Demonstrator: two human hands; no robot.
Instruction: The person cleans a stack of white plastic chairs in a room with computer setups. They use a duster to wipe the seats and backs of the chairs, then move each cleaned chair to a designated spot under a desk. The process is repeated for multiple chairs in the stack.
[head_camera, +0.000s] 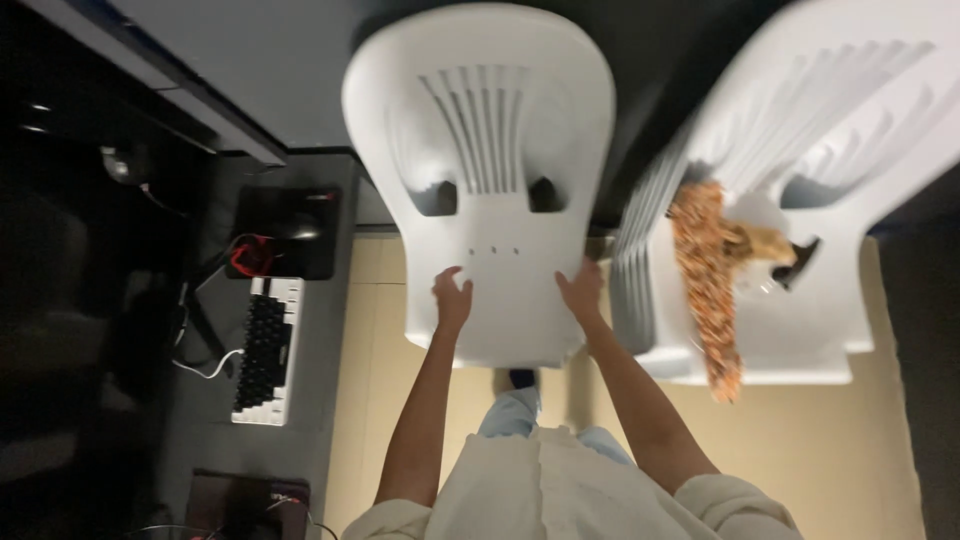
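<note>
Right chair stack (800, 200) motion-blurred and cut off at top, dark desk clutter (250, 255) indistinct

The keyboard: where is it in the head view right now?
The keyboard lies at the left of the head view on a dark desk, left of the white chair that both hands touch, just below a dark mouse pad.
</note>
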